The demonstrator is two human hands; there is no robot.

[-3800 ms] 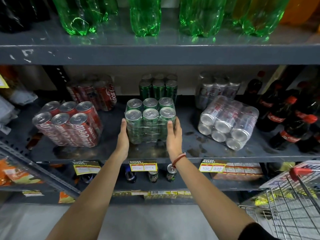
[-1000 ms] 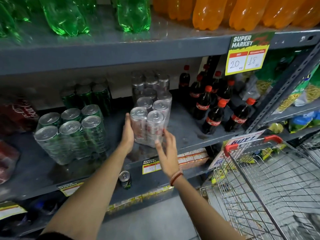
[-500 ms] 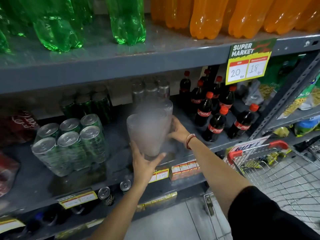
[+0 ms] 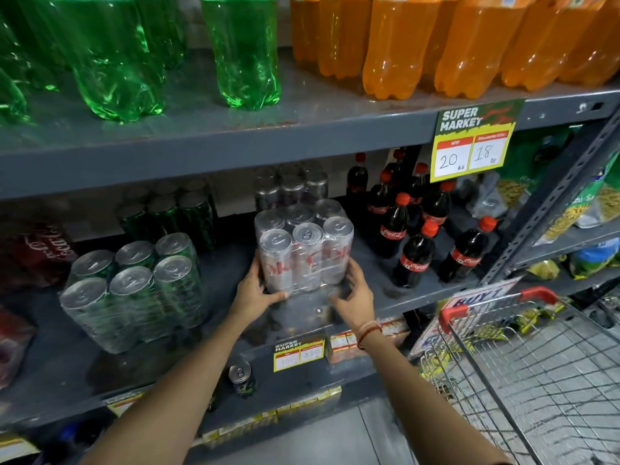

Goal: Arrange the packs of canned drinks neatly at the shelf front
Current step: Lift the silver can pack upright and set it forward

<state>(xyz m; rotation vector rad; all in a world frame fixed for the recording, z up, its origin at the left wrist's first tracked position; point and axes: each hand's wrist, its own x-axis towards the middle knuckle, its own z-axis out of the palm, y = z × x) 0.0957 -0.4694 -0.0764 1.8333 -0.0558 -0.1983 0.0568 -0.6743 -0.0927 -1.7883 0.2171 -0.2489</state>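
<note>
A shrink-wrapped silver can pack (image 4: pixel 307 245) stands upright on the grey middle shelf (image 4: pixel 426 298), a little back from its front edge. My left hand (image 4: pixel 253 293) grips its lower left corner and my right hand (image 4: pixel 355 295) grips its lower right corner. A green can pack (image 4: pixel 134 290) stands to the left, leaning slightly. A red can pack (image 4: pixel 40 253) lies further left, partly out of frame. Behind them sit another silver pack (image 4: pixel 292 187) and another green pack (image 4: pixel 167 213) near the back wall.
Small cola bottles (image 4: pixel 416 233) crowd the shelf right of the silver pack. Large green bottles (image 4: pixel 117 58) and orange bottles (image 4: pixel 436 41) fill the shelf above. A wire shopping cart (image 4: pixel 523 367) stands at lower right. A single can (image 4: pixel 241 377) sits on the lower shelf.
The silver pack was blurred in motion half a second ago; now it stands still and upright. My right hand moved from its far side to its lower right corner.
</note>
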